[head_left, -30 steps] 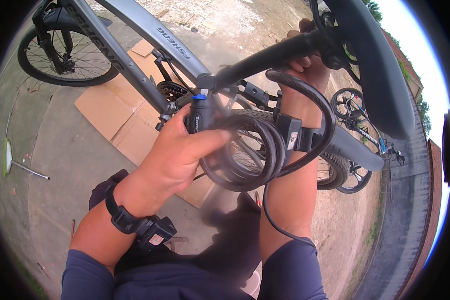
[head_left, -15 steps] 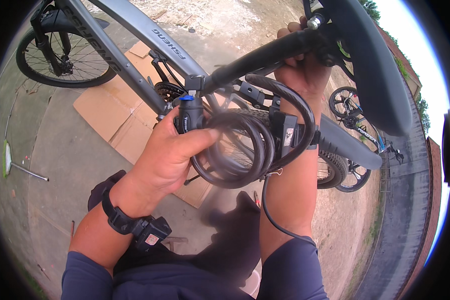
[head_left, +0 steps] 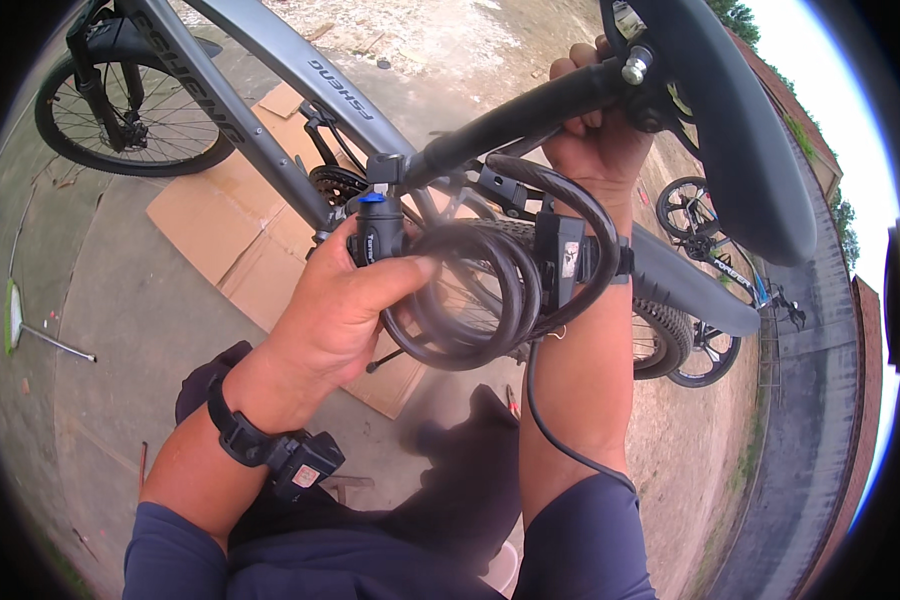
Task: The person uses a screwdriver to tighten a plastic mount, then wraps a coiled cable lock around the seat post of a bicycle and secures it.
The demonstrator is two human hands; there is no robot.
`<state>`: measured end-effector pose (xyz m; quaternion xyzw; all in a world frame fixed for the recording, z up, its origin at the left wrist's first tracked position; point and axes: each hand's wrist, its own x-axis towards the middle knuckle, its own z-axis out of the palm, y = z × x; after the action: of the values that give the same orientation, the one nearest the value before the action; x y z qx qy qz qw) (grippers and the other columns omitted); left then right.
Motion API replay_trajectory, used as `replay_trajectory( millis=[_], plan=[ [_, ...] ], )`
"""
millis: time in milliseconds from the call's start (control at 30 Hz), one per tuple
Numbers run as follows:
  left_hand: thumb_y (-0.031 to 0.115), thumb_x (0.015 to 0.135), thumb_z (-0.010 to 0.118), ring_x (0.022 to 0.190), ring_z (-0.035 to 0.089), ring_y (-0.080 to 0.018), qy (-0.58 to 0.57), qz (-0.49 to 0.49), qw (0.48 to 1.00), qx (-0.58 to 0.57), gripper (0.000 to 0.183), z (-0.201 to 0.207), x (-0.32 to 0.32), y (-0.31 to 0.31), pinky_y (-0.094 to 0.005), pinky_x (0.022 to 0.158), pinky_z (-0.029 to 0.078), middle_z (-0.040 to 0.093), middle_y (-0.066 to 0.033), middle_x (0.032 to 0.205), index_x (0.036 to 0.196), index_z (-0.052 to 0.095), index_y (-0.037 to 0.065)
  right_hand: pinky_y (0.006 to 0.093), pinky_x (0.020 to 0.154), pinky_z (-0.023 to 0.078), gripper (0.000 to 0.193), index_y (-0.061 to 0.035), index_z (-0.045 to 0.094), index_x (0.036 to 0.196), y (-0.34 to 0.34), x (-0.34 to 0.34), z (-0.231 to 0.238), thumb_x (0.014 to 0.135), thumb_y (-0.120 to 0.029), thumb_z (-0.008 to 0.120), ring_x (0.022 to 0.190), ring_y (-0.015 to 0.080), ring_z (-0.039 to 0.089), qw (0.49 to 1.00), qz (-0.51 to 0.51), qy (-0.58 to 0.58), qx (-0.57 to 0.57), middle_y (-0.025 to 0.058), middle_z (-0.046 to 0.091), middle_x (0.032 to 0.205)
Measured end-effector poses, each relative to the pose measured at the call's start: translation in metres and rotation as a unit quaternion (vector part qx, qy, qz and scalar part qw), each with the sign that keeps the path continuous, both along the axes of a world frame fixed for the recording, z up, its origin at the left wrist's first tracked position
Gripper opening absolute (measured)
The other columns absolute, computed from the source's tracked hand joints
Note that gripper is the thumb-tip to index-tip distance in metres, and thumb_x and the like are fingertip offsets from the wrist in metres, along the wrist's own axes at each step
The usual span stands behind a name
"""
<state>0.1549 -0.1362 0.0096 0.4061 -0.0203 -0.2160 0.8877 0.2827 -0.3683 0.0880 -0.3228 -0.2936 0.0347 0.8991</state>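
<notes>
A coiled black cable lock [head_left: 516, 310] hangs from my left hand [head_left: 335, 305], whose thumb lies over the coils. The lock's black barrel with a blue cap [head_left: 378, 228] stands upright by that hand, beside the seat clamp. Behind the black seat post [head_left: 520, 112], my right hand [head_left: 605, 145] is wrapped round it just below the black saddle [head_left: 755, 130]. The post hides part of those fingers. One loop of the cable passes in front of my right forearm. The grey bicycle frame [head_left: 300, 65] slopes away to the upper left.
Flattened cardboard [head_left: 225, 215] lies under the bicycle. The front wheel [head_left: 135, 110] is at the far left, the rear tyre [head_left: 665, 335] beyond my right forearm. Another bicycle [head_left: 715, 240] stands at the right near a wall [head_left: 820, 380]. A green-headed brush [head_left: 14, 315] lies at left.
The saddle and my right hand have shifted slightly left in view. The cable coils have moved a little, still held in my left hand.
</notes>
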Motion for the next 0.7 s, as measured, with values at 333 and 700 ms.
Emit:
replay_trajectory(
  millis=[333,700],
  plan=[
    [0.008,0.088,0.064,0.076,0.065,-0.0149,-0.018,0.043,0.999,-0.007,0.025,0.007,0.000,0.000,-0.0246,0.060,0.047,0.066,-0.0089,0.091,0.111,0.052,0.006,0.0298,0.067,0.052,0.029,-0.0039,0.060,0.113,0.021,-0.019,0.012,0.095,-0.027,0.061,0.086,0.0194,0.058,0.986,-0.142,0.074,0.040,0.0060,0.061,0.092],
    [0.008,0.091,0.063,0.079,0.066,-0.0138,-0.070,0.085,0.994,-0.028,0.021,0.030,0.001,-0.003,-0.0258,0.064,0.047,0.068,-0.0083,0.093,0.109,0.053,0.007,0.0357,0.077,0.062,0.023,-0.0022,0.056,0.119,0.026,-0.083,-0.007,0.096,-0.001,0.058,0.088,0.0243,0.071,0.929,-0.311,0.096,-0.174,0.0127,0.067,0.097]
  ],
)
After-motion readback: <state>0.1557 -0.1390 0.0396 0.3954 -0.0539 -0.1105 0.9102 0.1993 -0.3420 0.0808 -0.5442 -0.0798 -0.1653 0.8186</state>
